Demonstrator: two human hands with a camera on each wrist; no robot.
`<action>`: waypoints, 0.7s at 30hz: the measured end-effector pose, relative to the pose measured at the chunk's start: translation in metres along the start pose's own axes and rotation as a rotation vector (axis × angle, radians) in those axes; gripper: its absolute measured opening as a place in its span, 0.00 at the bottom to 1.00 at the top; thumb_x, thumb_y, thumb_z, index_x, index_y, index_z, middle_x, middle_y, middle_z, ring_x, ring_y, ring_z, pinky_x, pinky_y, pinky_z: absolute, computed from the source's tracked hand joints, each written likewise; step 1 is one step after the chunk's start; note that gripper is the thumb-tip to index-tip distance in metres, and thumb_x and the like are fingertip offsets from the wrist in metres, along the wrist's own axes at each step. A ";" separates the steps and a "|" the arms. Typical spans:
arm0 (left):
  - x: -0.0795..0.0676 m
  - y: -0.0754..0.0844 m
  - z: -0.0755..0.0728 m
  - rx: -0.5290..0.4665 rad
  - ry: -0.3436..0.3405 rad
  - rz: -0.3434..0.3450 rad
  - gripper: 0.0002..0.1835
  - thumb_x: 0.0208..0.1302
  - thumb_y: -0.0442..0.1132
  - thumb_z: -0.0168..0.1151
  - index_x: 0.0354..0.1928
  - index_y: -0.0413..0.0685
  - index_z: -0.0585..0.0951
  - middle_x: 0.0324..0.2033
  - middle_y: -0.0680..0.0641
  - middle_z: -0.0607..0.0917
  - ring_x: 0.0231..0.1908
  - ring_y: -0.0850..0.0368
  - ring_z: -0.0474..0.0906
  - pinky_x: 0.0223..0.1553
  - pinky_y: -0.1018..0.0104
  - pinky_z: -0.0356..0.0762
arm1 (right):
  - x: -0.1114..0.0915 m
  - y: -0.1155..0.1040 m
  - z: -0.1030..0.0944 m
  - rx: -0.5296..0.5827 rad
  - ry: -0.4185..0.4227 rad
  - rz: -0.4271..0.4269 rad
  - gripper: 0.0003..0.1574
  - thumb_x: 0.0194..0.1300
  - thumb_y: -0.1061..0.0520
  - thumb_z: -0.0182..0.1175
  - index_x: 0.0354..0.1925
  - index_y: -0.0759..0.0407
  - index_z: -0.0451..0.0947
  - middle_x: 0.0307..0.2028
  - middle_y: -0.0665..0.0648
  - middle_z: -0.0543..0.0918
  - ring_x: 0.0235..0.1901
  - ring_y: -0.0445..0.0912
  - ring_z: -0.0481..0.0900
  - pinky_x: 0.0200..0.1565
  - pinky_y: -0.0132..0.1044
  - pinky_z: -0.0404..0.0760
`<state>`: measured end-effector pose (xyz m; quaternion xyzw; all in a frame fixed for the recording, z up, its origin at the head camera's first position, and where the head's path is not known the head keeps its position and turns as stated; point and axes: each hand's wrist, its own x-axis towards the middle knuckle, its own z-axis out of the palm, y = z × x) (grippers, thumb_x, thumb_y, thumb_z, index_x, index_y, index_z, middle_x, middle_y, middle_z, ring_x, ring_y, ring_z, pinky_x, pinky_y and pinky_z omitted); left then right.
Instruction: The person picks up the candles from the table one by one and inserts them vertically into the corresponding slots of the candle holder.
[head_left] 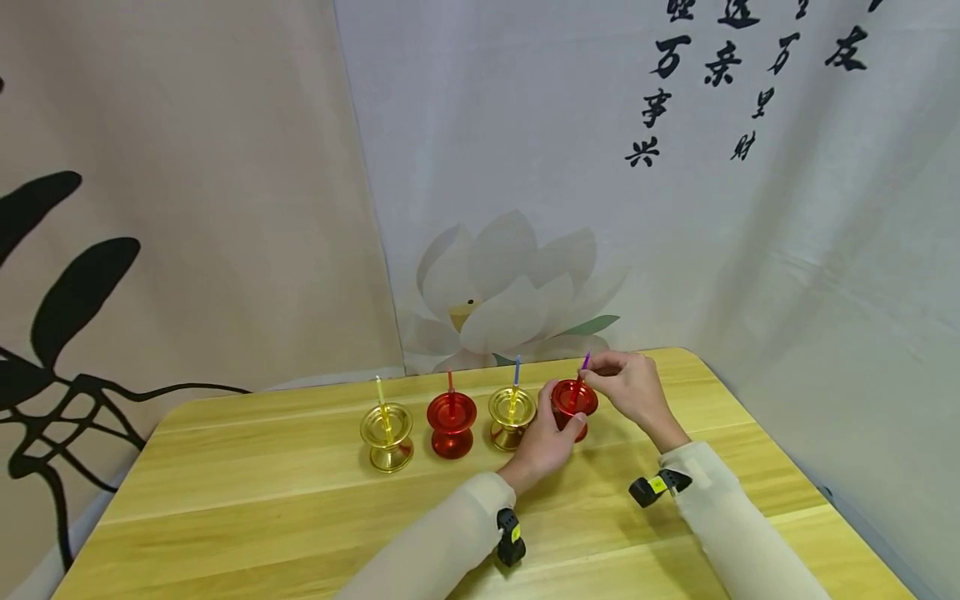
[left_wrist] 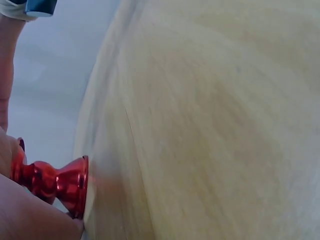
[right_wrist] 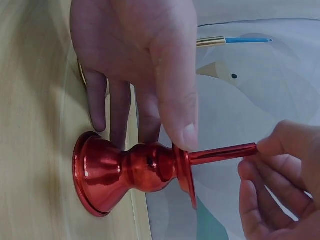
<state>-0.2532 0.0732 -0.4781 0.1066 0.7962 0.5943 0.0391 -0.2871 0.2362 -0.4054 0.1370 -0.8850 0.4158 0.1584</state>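
Red metallic candle holder (head_left: pixel 573 400), hourglass-shaped, upright on the desk (head_left: pixel 300 500) at the right end of a row of four, with a thin candle (head_left: pixel 584 363) standing in its cup.

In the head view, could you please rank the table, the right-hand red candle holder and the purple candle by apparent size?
1. table
2. red candle holder, partly hidden by the left hand
3. purple candle, pinched by the right hand

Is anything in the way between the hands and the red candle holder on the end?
No, nothing visible is in the way. The left hand already holds the red candle holder, fingers around its stem. The right hand pinches the candle standing in its top, while the gold holder stands beside it.
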 end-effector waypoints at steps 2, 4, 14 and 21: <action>-0.001 0.000 0.000 0.011 0.013 -0.005 0.39 0.73 0.53 0.54 0.77 0.55 0.48 0.67 0.39 0.69 0.64 0.45 0.69 0.64 0.49 0.66 | 0.001 0.000 0.000 0.001 -0.006 0.004 0.02 0.58 0.56 0.71 0.32 0.52 0.88 0.31 0.49 0.87 0.33 0.45 0.85 0.34 0.37 0.83; -0.004 0.001 0.000 0.020 0.019 -0.014 0.40 0.72 0.52 0.55 0.77 0.52 0.47 0.66 0.38 0.70 0.64 0.46 0.69 0.64 0.50 0.66 | 0.002 0.001 0.000 0.001 -0.013 0.007 0.02 0.58 0.56 0.71 0.32 0.52 0.88 0.32 0.49 0.87 0.34 0.45 0.85 0.35 0.37 0.83; -0.030 0.006 -0.014 0.075 -0.109 -0.058 0.43 0.68 0.54 0.60 0.75 0.43 0.53 0.68 0.41 0.68 0.67 0.46 0.64 0.66 0.48 0.62 | 0.002 0.006 -0.003 0.010 -0.044 0.021 0.03 0.60 0.53 0.70 0.34 0.50 0.88 0.33 0.49 0.87 0.36 0.45 0.84 0.37 0.41 0.82; -0.071 0.005 -0.054 0.184 -0.284 -0.052 0.39 0.68 0.62 0.55 0.72 0.45 0.63 0.68 0.45 0.69 0.66 0.47 0.66 0.64 0.48 0.64 | -0.006 0.013 -0.007 0.014 -0.068 0.059 0.08 0.60 0.50 0.70 0.36 0.52 0.87 0.35 0.50 0.88 0.36 0.44 0.85 0.39 0.40 0.82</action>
